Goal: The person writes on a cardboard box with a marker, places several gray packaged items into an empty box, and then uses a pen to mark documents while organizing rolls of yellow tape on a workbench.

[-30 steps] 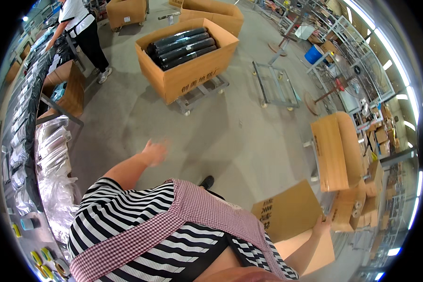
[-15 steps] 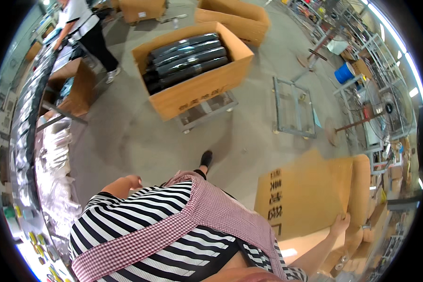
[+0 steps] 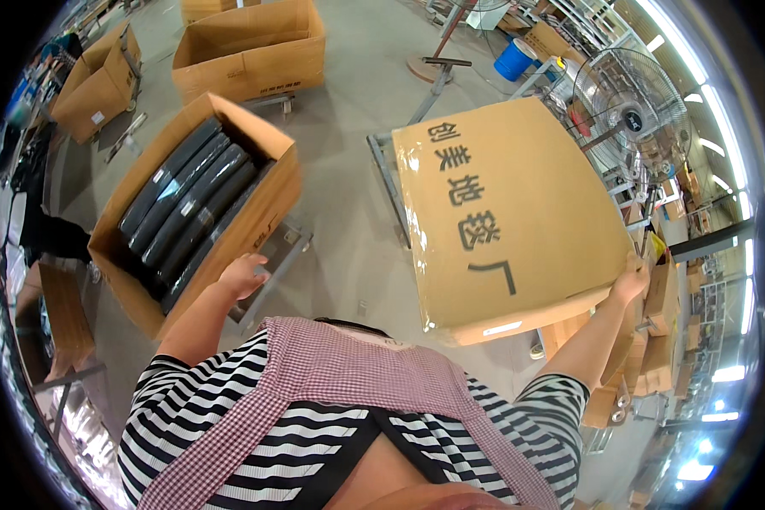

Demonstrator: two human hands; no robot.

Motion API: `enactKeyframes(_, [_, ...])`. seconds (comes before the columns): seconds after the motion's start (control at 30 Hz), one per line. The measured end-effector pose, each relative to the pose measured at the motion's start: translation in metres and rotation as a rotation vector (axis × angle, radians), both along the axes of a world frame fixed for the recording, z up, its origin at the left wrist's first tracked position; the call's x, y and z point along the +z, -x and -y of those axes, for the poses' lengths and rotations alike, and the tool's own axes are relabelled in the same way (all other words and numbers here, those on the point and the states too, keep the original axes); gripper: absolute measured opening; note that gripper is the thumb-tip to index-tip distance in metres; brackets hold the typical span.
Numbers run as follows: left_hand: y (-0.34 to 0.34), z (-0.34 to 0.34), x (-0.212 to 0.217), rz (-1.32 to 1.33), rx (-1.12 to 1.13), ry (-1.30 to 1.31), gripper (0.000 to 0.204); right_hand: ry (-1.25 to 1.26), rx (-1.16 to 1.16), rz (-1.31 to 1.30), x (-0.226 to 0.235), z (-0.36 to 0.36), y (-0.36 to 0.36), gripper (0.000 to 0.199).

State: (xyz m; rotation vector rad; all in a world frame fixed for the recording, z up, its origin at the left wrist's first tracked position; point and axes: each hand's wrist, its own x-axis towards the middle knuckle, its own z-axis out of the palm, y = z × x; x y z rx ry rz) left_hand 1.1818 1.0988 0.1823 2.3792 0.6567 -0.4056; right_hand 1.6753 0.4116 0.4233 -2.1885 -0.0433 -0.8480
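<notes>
Right hand (image 3: 631,280) gripped one corner of the flat cardboard sheet (image 3: 510,212), fingers curled over its edge; the sheet was raised at the person's right, over the trolley frame (image 3: 388,183). Left hand (image 3: 242,274) hung loosely open and empty, just beside the open carton (image 3: 246,221) of black rolls (image 3: 187,208). Risk, as I judged it: a single-corner hold could let the sheet swing or slip onto the frame. The sheet carried large dark printed characters and a clear tape strip along its left edge. Plain brown cartons (image 3: 255,47) stood beyond.
</notes>
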Motion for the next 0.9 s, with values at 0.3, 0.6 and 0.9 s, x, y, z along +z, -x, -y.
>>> enactKeyframes(0.3, [-0.164, -0.030, -0.009, -0.076, -0.014, 0.033, 0.052, -0.244, -0.244, 0.217, 0.003, -0.117, -0.206, 0.032])
enactKeyframes(0.6, [-0.284, -0.040, 0.004, -0.332, 0.109, 0.244, 0.058, 0.369, -0.007, -0.262, -0.096, -0.491, -0.279, 0.035])
enactKeyframes(0.9, [-0.430, -0.121, -0.068, -0.236, -0.147, 0.283, 0.055, -0.769, 0.595, -1.083, -0.287, -0.682, -0.423, 0.029])
